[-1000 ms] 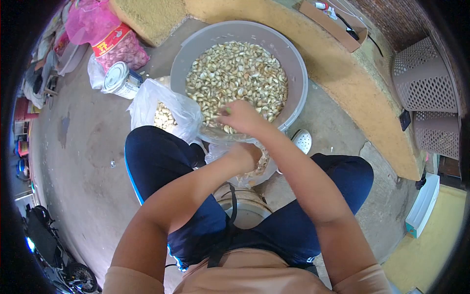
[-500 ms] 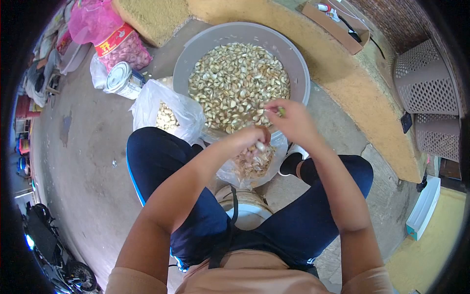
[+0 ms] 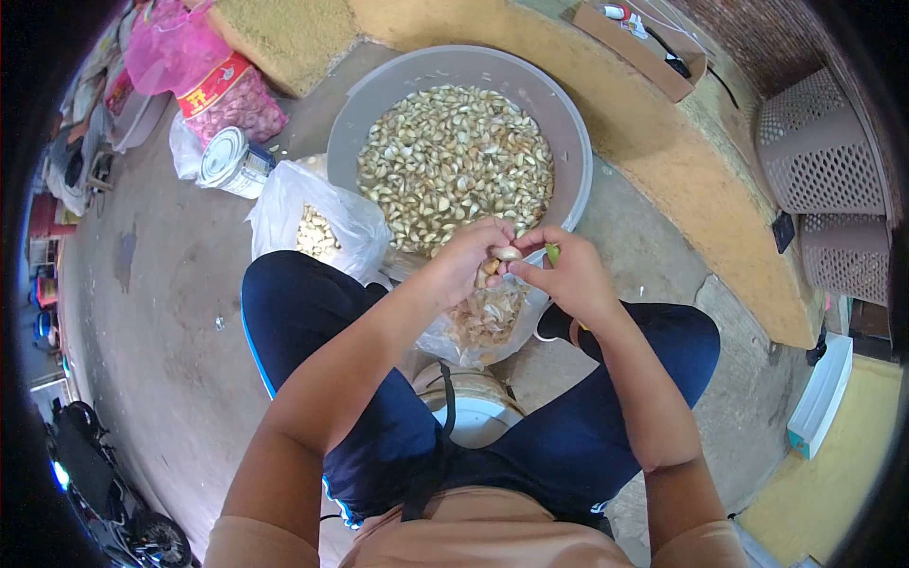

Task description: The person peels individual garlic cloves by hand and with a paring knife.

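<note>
My left hand (image 3: 469, 257) is closed around several garlic cloves, and one pale garlic clove (image 3: 507, 254) stands out between its fingertips. Close beside it, my right hand (image 3: 570, 273) grips a small green-handled tool (image 3: 552, 252), whose working end I cannot make out. The right fingertips are at the clove. Both hands are over the near rim of a big grey tub (image 3: 578, 180) that holds many unpeeled garlic cloves (image 3: 454, 151) in liquid. Just below the hands, a clear plastic bag (image 3: 440, 343) holds dry garlic skins (image 3: 492, 317).
Left of the tub stands a white plastic bag (image 3: 365, 222) of peeled cloves (image 3: 315, 232). Behind it are a metal can (image 3: 232, 161) and a pink mesh sack (image 3: 241, 104) of garlic. A bucket (image 3: 473, 417) sits between my knees. Perforated crates (image 3: 819, 142) stand at right.
My right hand has come down from above the tub to meet my left hand. My left hand has risen slightly, and the clove is now between both hands.
</note>
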`<action>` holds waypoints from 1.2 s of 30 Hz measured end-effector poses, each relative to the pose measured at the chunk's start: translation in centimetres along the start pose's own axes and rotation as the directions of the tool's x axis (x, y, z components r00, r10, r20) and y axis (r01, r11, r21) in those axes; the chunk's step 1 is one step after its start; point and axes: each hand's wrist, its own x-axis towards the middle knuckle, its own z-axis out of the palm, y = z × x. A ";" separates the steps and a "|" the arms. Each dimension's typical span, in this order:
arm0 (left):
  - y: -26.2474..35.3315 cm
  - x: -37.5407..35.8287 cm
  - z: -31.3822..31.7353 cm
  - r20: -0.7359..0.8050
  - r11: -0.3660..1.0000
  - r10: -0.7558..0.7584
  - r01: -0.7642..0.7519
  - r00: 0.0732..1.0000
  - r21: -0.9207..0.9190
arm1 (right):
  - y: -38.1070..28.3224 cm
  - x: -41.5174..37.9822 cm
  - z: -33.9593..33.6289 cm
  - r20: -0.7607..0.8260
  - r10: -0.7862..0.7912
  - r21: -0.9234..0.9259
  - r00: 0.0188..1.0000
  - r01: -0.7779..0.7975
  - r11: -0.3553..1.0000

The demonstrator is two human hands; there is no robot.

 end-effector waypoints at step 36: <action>1.1 -1.1 0.9 0.372 -0.230 0.711 -0.302 0.596 0.925 | 0.4 1.8 -0.5 0.248 0.424 0.526 0.871 -0.489 0.696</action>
